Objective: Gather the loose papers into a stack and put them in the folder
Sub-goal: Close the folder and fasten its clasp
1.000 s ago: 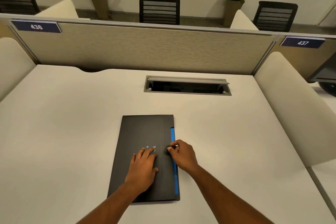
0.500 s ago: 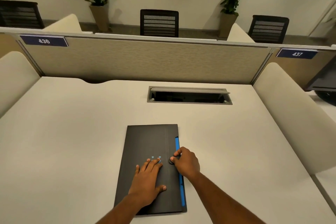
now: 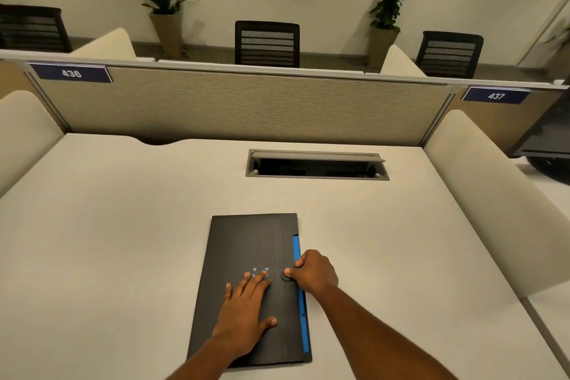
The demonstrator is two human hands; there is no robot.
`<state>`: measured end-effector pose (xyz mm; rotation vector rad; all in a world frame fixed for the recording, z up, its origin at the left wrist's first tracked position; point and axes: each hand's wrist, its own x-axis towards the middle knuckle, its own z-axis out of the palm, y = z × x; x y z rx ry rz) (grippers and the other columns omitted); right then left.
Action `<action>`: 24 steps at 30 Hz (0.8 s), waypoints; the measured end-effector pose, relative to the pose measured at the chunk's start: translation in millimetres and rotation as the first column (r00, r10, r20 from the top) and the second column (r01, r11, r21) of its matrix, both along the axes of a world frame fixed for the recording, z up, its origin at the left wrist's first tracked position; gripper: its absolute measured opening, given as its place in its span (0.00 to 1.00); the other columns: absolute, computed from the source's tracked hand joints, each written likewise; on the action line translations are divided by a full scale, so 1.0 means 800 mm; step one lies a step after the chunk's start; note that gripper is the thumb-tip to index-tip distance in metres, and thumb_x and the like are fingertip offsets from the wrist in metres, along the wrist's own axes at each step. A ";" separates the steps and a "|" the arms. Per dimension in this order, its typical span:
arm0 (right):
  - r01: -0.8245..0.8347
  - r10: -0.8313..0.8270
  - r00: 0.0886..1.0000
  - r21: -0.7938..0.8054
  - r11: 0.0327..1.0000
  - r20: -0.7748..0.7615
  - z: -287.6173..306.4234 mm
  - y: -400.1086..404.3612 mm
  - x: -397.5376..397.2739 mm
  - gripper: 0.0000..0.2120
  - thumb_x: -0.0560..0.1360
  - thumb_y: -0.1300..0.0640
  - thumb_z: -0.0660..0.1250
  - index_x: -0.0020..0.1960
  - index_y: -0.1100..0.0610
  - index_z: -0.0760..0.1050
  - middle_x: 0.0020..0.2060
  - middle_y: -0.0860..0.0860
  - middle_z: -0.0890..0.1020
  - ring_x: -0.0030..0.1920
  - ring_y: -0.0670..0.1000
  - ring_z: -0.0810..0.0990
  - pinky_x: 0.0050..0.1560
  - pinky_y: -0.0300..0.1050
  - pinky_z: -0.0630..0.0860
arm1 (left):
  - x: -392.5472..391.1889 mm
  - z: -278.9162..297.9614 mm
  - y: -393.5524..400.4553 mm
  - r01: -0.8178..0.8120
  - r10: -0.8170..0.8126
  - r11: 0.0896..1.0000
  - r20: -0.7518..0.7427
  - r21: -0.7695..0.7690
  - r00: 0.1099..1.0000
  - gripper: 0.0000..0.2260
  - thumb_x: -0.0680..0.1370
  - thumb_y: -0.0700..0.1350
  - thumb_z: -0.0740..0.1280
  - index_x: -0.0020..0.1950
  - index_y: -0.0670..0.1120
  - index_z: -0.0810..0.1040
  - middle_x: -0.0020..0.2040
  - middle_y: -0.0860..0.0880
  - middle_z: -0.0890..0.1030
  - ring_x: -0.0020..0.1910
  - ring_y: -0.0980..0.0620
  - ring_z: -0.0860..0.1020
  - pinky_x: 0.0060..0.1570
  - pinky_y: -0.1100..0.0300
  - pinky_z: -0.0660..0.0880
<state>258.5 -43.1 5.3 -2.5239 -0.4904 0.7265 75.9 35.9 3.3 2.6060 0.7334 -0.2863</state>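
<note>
A black folder (image 3: 246, 244) lies closed on the white desk (image 3: 123, 225), with a blue strip (image 3: 296, 253) showing along its right edge. My left hand (image 3: 246, 308) rests flat on the cover, fingers spread, beside small blue heart marks. My right hand (image 3: 313, 274) is curled at the folder's right edge, its thumb pressing the round closing tab (image 3: 287, 277) of the flap. No loose papers are in view; what the folder holds is hidden.
A recessed cable hatch (image 3: 317, 165) is sunk into the desk behind the folder. A fabric partition (image 3: 246, 108) closes the far edge, with cream side screens at left (image 3: 24, 126) and right (image 3: 481, 188). Chairs and potted plants stand beyond.
The camera has tilted up, so the folder sits lower in view. My right thumb has settled onto the round tab; my left hand stays flat on the cover.
</note>
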 end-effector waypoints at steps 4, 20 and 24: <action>-0.005 0.004 1.000 0.024 1.000 0.010 -0.001 -0.011 -0.001 0.19 0.68 0.37 0.75 0.46 0.48 0.72 0.41 0.45 0.79 0.43 0.46 0.79 0.43 0.40 0.75 | -0.001 0.001 -0.001 -0.004 0.004 1.000 0.006 -0.008 1.000 0.38 0.74 0.66 0.61 0.78 0.57 0.49 0.79 0.57 0.47 0.78 0.50 0.43 0.74 0.43 0.40; -0.089 0.094 0.993 -0.071 0.993 0.072 0.012 -0.015 -0.001 0.26 0.69 0.32 0.70 0.54 0.51 0.71 0.45 0.47 0.79 0.43 0.47 0.78 0.36 0.39 0.69 | 0.001 0.000 -0.008 -0.041 0.041 0.999 -0.001 0.012 0.999 0.37 0.75 0.64 0.61 0.78 0.57 0.46 0.79 0.58 0.44 0.78 0.51 0.40 0.72 0.44 0.37; -0.044 0.048 0.990 -0.027 0.999 0.136 0.009 -0.024 -0.014 0.27 0.70 0.30 0.68 0.54 0.51 0.70 0.44 0.45 0.77 0.42 0.46 0.75 0.35 0.39 0.67 | -0.006 -0.002 -0.009 -0.050 0.049 0.996 0.011 0.076 0.999 0.37 0.74 0.67 0.58 0.78 0.59 0.46 0.79 0.58 0.44 0.78 0.50 0.41 0.73 0.45 0.37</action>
